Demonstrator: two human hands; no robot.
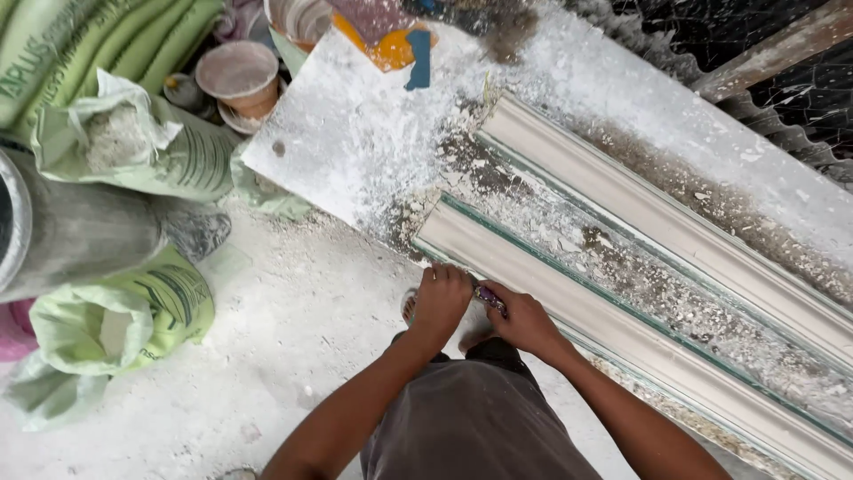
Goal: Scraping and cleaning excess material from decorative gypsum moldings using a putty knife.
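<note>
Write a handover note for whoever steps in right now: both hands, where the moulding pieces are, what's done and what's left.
Left hand: closed on the near end of the front plaster moulding.
Right hand: grip on a small purple-handled tool at that same end.
Second moulding lies parallel behind, untouched, on the dusty bench.
Done: plaster crumbs already lie between the pieces.
Left: cannot tell how much of the end remains to be worked.

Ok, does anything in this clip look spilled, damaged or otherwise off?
Yes: white powder and crumbs cover the work board and lie between the two moulding strips. An open green sack by the floor shows powder at its torn mouth.
</note>
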